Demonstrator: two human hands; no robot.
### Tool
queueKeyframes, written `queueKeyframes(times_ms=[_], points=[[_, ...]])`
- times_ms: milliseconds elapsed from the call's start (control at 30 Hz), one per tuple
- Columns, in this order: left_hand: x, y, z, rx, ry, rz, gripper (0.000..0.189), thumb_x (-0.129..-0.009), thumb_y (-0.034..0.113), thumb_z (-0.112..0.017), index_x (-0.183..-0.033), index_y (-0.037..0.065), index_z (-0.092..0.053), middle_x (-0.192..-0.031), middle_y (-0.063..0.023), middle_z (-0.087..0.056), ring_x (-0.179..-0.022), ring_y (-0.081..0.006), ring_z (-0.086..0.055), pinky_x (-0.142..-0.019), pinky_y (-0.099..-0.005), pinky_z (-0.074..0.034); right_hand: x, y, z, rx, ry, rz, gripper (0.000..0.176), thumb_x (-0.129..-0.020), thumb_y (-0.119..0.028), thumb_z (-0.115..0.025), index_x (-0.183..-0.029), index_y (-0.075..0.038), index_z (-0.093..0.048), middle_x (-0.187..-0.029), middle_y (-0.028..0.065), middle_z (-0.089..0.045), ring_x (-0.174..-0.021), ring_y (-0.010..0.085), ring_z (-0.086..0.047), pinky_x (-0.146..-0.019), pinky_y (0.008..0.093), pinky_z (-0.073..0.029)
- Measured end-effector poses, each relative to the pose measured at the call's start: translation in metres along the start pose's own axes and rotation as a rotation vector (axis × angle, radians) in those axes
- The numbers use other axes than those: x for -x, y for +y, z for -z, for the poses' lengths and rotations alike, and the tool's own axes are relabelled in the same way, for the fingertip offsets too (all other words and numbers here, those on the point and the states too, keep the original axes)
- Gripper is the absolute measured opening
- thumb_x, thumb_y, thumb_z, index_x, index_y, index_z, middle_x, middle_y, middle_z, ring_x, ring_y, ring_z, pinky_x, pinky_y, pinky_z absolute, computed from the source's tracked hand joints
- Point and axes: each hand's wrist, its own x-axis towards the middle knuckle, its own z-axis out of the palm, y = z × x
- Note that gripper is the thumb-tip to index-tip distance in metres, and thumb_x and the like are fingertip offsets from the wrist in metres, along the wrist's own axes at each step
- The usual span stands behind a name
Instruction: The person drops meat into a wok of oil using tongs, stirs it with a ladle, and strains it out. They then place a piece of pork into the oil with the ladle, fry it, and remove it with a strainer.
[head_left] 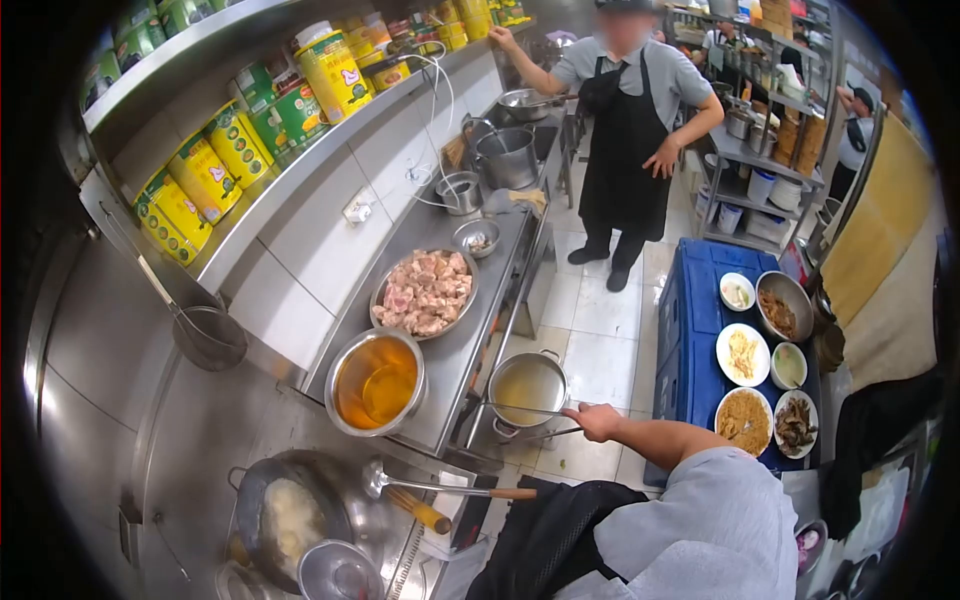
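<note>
Closest in, the wok (335, 492) holds pale, frothy contents (292, 515), evidently partway through its work, with a ladle (374, 479) lying beside it, held by nobody. The right hand (597, 421) has its fingers clenched on a thin metal handle (530, 408) reaching across the two-handled pot (528, 364); that pot, part-filled with yellowish liquid, stands below and beside the counter (425, 415). What the handle belongs to cannot be told. The left hand is out of view, so its fingers cannot be judged. Next along, a metal bowl (420, 402) of amber liquid sits ready, just short of the raw meat (425, 292), which is already cut into chunks, heaped in its own bowl and apparently uncooked. Across the aisle, plated foods (743, 355) rest on a blue box (690, 330), looking already prepared. Farther off stands a co-worker (630, 130), one hand raised to the shelf.
</note>
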Motion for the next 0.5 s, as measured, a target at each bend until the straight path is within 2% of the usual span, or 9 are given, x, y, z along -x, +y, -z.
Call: queueKeyframes(times_ms=[67,100,167,200,233,267,300,367,500], points=[[0.013,0.040,-0.013,0.783,0.079,0.351,0.035,-0.092,0.012,-0.056,-0.121,-0.007,-0.057,-0.128,-0.0182,-0.056,-0.119,-0.0284,-0.051,-0.101,-0.0407,-0.043,-0.013,-0.007,0.002,0.016,-0.002,0.032,0.067,-0.079,-0.007,-0.055,-0.143,-0.015,-0.038,-0.112,0.0221,-0.057,-0.093,0.0360,-0.065,-0.074,0.0458,-0.053],[0.013,0.035,-0.013,0.783,0.083,0.353,0.035,-0.092,0.012,-0.056,-0.121,-0.007,-0.057,-0.128,-0.0182,-0.056,-0.119,-0.0284,-0.051,-0.101,-0.0407,-0.043,-0.021,-0.010,0.004,0.037,0.004,0.063,0.067,-0.079,-0.006,-0.055,-0.142,-0.014,-0.039,-0.112,0.0217,-0.057,-0.093,0.0360,-0.065,-0.073,0.0458,-0.053],[0.012,0.016,-0.007,0.095,-0.021,-0.002,0.033,-0.093,0.009,-0.052,-0.119,-0.010,-0.057,-0.126,-0.0206,-0.056,-0.121,-0.0305,-0.050,-0.101,-0.0415,-0.044,-0.038,-0.019,0.004,0.041,0.019,0.078,0.064,-0.079,-0.007,-0.058,-0.140,-0.014,-0.041,-0.112,0.0216,-0.058,-0.094,0.0363,-0.065,-0.073,0.0457,-0.054],[0.014,0.020,-0.009,0.091,-0.017,0.003,0.033,-0.093,0.009,-0.052,-0.119,-0.010,-0.057,-0.126,-0.0206,-0.056,-0.121,-0.0305,-0.050,-0.101,-0.0415,-0.044,-0.045,-0.024,0.005,0.059,0.004,0.098,0.063,-0.080,-0.010,-0.060,-0.140,-0.014,-0.042,-0.112,0.0216,-0.058,-0.094,0.0365,-0.065,-0.074,0.0457,-0.054],[0.016,0.027,-0.015,0.462,0.081,0.150,0.034,-0.092,0.008,-0.051,-0.119,-0.011,-0.056,-0.125,-0.0210,-0.057,-0.119,-0.0316,-0.051,-0.100,-0.0417,-0.045,-0.053,-0.030,0.006,0.079,-0.009,0.119,0.063,-0.080,-0.013,-0.063,-0.139,-0.015,-0.042,-0.112,0.0217,-0.058,-0.095,0.0366,-0.065,-0.074,0.0458,-0.054],[0.019,0.034,-0.020,0.833,0.183,0.296,0.034,-0.092,0.008,-0.049,-0.120,-0.011,-0.055,-0.124,-0.0214,-0.057,-0.117,-0.0327,-0.052,-0.100,-0.0419,-0.045,-0.060,-0.034,0.005,0.085,-0.021,0.118,0.053,-0.086,-0.018,-0.059,-0.137,-0.015,-0.043,-0.115,0.0215,-0.057,-0.098,0.0370,-0.065,-0.076,0.0457,-0.055],[0.026,0.043,-0.023,0.833,0.189,0.299,0.034,-0.092,0.008,-0.049,-0.120,-0.011,-0.055,-0.124,-0.0214,-0.057,-0.117,-0.0327,-0.052,-0.100,-0.0419,-0.045,-0.070,-0.036,-0.003,0.086,-0.026,0.122,0.053,-0.086,-0.018,-0.059,-0.137,-0.015,-0.043,-0.115,0.0215,-0.057,-0.098,0.0370,-0.065,-0.076,0.0457,-0.055],[0.042,0.059,-0.026,0.779,0.236,0.312,0.036,-0.091,0.007,-0.048,-0.121,-0.012,-0.054,-0.123,-0.0201,-0.058,-0.116,-0.0340,-0.053,-0.099,-0.0429,-0.046,-0.092,-0.040,-0.013,0.125,-0.025,0.192,0.069,-0.080,-0.010,-0.061,-0.144,-0.015,-0.036,-0.115,0.0225,-0.056,-0.094,0.0361,-0.066,-0.074,0.0455,-0.055],[0.050,0.048,-0.017,0.727,0.250,0.314,0.037,-0.092,0.009,-0.049,-0.123,-0.010,-0.053,-0.123,-0.0206,-0.058,-0.112,-0.0343,-0.055,-0.099,-0.0421,-0.045,-0.112,-0.055,-0.020,0.109,-0.055,0.225,0.060,-0.084,-0.015,-0.057,-0.142,-0.015,-0.039,-0.116,0.0226,-0.056,-0.096,0.0373,-0.066,-0.077,0.0456,-0.055]])
